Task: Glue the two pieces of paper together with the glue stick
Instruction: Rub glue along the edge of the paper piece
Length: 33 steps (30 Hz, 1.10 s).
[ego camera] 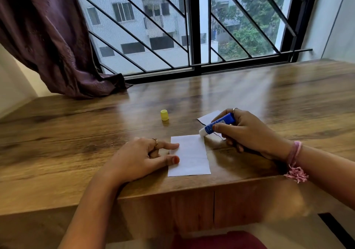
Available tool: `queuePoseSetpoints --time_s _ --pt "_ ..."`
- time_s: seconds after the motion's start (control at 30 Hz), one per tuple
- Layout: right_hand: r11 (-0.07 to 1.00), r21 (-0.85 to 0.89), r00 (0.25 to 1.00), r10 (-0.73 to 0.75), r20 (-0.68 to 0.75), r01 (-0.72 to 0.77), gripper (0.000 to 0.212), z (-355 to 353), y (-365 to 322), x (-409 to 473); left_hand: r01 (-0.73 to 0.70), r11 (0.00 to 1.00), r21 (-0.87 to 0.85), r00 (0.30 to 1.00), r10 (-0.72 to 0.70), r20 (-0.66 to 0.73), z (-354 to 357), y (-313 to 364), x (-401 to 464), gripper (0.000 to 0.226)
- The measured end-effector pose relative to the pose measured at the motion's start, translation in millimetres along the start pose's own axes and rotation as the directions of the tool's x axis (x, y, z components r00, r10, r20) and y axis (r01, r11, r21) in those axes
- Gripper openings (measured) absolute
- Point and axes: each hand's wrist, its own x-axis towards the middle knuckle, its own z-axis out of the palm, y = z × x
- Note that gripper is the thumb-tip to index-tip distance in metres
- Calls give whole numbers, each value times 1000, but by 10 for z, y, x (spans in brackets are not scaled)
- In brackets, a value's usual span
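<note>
- One purple curtain (51, 43) hangs at the far left, its lower end resting on the counter (76, 133).
- One left hand (142, 158) lies flat, fingers relaxed and straight; the index finger and thumb tip press the left edge of the near paper. One ring shows on it.
- One yellow cap (164, 114) stands upright, alone, beyond the papers.
- Two white papers: the near paper (189, 155) lies flat close to the counter's front edge; the far paper (208, 118) is largely hidden behind the right hand, so its outline is hard to make out.
- One blue glue stick (218, 124), uncapped, tilts down-left, its white tip touching the near paper's top right corner.
- One right hand (247, 131) has its grip curled round the glue stick; a ring and a pink thread band (294, 160) show.
</note>
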Motion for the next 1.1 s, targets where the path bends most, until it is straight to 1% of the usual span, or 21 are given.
queuePoseSetpoints --time_s 0.13,0.27,0.4,0.57,0.7,0.87,1.0,1.1 --pt "1000 5 999 -21 49 21 12 -15 -1 -20 -1 1000 3 1000 1 -2 0 1 -2 43" --pt "1000 18 1000 -1 8 1 11 -18 -6 -6 -4 1000 4 1000 4 -5 3 -3 1 39" --pt "999 2 996 -43 72 43 9 -25 -15 -33 -17 1000 7 1000 17 -9 7 -7 4 40" --pt "1000 20 1000 -4 20 4 12 -27 4 -5 -14 1000 3 1000 14 -7 9 -16 10 39" --pt "999 22 995 -40 87 38 8 -41 12 -25 -15 1000 0 1000 15 2 6 -19 13 38" --pt "998 55 999 -7 50 4 9 -49 24 -11 -8 1000 -2 1000 8 4 5 -14 17 41" --pt "996 77 993 -51 109 43 4 -55 18 -31 -9 1000 -1 1000 9 0 7 -3 16 43" --pt "997 72 997 -30 65 25 6 -49 16 -11 -1 1000 -1 1000 1 -5 3 3 7 39"
